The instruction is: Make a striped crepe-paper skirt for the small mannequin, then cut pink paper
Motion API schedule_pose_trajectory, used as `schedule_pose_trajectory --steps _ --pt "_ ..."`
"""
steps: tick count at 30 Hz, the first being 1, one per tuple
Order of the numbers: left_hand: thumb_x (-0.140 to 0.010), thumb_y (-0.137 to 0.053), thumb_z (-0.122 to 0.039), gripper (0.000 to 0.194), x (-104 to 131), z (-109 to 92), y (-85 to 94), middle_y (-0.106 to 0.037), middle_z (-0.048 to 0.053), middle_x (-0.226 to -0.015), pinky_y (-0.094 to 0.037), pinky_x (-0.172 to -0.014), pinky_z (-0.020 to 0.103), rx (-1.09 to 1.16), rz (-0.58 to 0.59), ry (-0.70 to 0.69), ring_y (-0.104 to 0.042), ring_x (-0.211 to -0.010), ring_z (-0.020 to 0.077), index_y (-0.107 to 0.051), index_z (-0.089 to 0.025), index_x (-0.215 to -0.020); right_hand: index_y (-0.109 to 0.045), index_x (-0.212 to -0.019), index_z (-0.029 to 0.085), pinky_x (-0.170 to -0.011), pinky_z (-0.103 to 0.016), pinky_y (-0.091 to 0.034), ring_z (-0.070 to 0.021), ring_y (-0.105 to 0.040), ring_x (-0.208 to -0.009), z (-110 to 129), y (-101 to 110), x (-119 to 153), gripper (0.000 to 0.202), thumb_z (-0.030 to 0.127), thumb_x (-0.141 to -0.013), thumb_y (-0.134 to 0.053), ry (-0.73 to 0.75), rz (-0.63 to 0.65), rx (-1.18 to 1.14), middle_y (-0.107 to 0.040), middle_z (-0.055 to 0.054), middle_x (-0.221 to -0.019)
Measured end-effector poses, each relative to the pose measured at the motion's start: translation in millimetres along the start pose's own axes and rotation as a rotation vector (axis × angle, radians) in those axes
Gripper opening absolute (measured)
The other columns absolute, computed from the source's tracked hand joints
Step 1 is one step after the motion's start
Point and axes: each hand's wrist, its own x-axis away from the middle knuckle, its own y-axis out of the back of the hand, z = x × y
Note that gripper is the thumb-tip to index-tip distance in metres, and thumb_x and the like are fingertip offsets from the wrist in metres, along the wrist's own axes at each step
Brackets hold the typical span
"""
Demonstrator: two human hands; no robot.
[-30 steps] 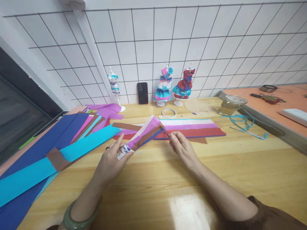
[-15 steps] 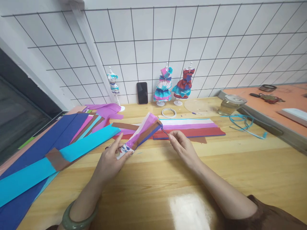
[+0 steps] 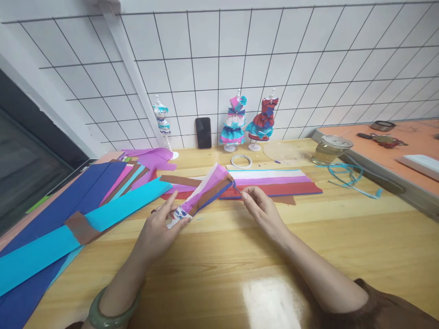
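Note:
My left hand is closed around the white, patterned lower end of a bundle of layered paper strips in pink, purple, brown and dark blue. The bundle slants up to the right, above the wooden table. At its upper right corner, my right hand pinches a thin dark piece between thumb and fingertips. This piece meets the blue and brown edge; whether it is a tool or a twisted bit of paper I cannot tell. Behind the bundle lie flat red, purple and white paper strips.
Long blue and turquoise paper strips cover the left side. Three small dress forms and a phone stand by the tiled wall. A tape roll, a lidded jar and turquoise cord lie farther back.
The upper end of the bundle has shifted slightly, and its layers look a little wider spread. Both hands stay almost where they were, with the same holds.

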Motion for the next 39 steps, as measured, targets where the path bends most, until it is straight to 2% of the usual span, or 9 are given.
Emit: schedule_pose_trajectory --steps 5,13,20,27,39 --pt "-0.076 -0.056 -0.051 0.070 -0.9 0.6 -0.9 -0.065 0.004 -0.103 -0.047 -0.080 0.032 -0.027 -0.001 -0.024 -0.060 -0.094 0.0208 -0.033 -0.027 -0.137 -0.050 -0.085 0.020 -0.058 -0.024 -0.034 -0.0124 -0.038 -0.062 1.2 0.1 0.4 0.030 0.049 -0.087 -0.044 0.022 -0.004 -0.010 -0.044 0.002 -0.069" --pt "-0.076 -0.055 -0.052 0.072 0.4 7.4 -2.9 -0.066 0.004 -0.100 -0.047 -0.079 0.031 -0.020 0.056 -0.087 -0.060 -0.092 0.0205 -0.030 -0.025 -0.139 -0.048 -0.080 0.021 -0.044 -0.022 -0.025 -0.0090 -0.028 -0.050 0.7 -1.1 -1.1 0.035 0.055 -0.083 -0.046 -0.037 0.040 -0.190 -0.037 0.005 -0.063" --pt "-0.078 -0.055 -0.050 0.071 -0.2 10.3 -3.5 -0.065 0.005 -0.105 -0.047 -0.079 0.031 0.004 0.098 -0.111 -0.060 -0.094 0.0205 -0.030 -0.024 -0.139 -0.050 -0.082 0.021 -0.043 -0.022 -0.021 -0.0087 -0.029 -0.050 2.0 -1.4 -1.6 0.035 0.056 -0.082 -0.048 -0.066 0.071 -0.266 -0.038 0.004 -0.064" --pt "-0.077 -0.055 -0.052 0.069 0.5 9.0 -4.2 -0.064 0.004 -0.100 -0.047 -0.077 0.030 -0.035 0.050 -0.109 -0.060 -0.089 0.0191 -0.034 -0.026 -0.137 -0.047 -0.080 0.020 -0.041 -0.021 -0.017 -0.0065 -0.026 -0.046 4.1 -1.6 -1.5 0.034 0.054 -0.082 -0.051 -0.129 0.115 -0.416 -0.036 0.006 -0.061" --pt "-0.077 -0.054 -0.051 0.071 1.1 5.6 -3.7 -0.065 0.004 -0.104 -0.047 -0.077 0.030 -0.042 0.048 -0.124 -0.059 -0.089 0.0189 -0.032 -0.024 -0.138 -0.048 -0.079 0.019 -0.041 -0.020 -0.017 -0.0061 -0.026 -0.046 5.2 -1.4 -0.4 0.034 0.052 -0.082 -0.052 -0.108 0.111 -0.431 -0.037 0.005 -0.061"
